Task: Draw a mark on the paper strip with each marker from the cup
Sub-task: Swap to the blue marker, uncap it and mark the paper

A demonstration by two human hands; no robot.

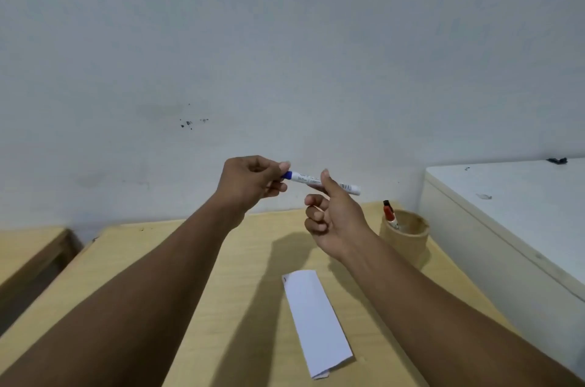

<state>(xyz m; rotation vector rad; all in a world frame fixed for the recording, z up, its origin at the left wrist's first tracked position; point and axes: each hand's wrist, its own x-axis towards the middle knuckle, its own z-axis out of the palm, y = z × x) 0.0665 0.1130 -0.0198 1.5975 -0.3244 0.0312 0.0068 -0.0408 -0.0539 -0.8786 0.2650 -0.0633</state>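
Both hands hold a white marker with a blue cap (308, 179) level in the air above the table. My left hand (253, 182) pinches the blue cap end. My right hand (332, 215) grips the white barrel between thumb and forefinger. A white paper strip (316, 321) lies flat on the wooden table (164, 291) below the hands, with a small dark mark near its far left corner. A tan cup (406, 239) stands to the right of my right hand, and a red-capped marker (390, 214) leans inside it.
A white cabinet or appliance (512, 212) stands against the table's right side. A second wooden surface (28, 252) sits lower at the left, across a gap. A grey wall rises behind the table.
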